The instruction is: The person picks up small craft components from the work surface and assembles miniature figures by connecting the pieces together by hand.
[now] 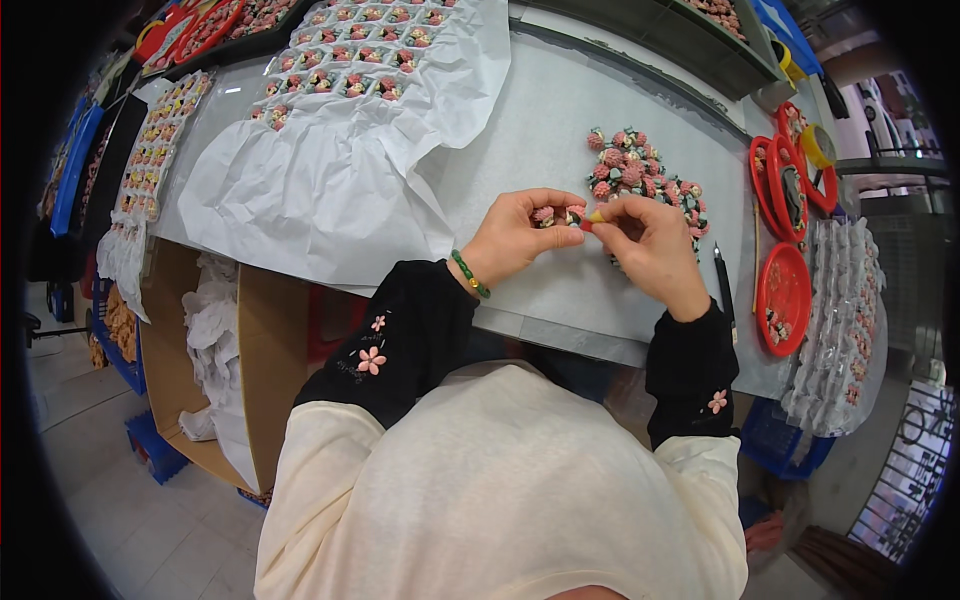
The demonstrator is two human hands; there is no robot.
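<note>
Over the worktable my left hand, with a green bead bracelet, is curled round small pink-and-dark figurines; two show between the thumb and fingers. My right hand meets it, thumb and forefinger pinched together. A small yellow-and-red bit shows at those fingertips, too small to name. Just beyond the right hand lies a loose pile of similar pink figurines with dark green and white parts. A dark pen-like tool rests to the right of that hand.
Crumpled white paper spreads at the left, below a tray of figurines. Red dishes and a plastic-wrapped tray line the right side. A grey bin stands at the back. A cardboard box sits below the left edge.
</note>
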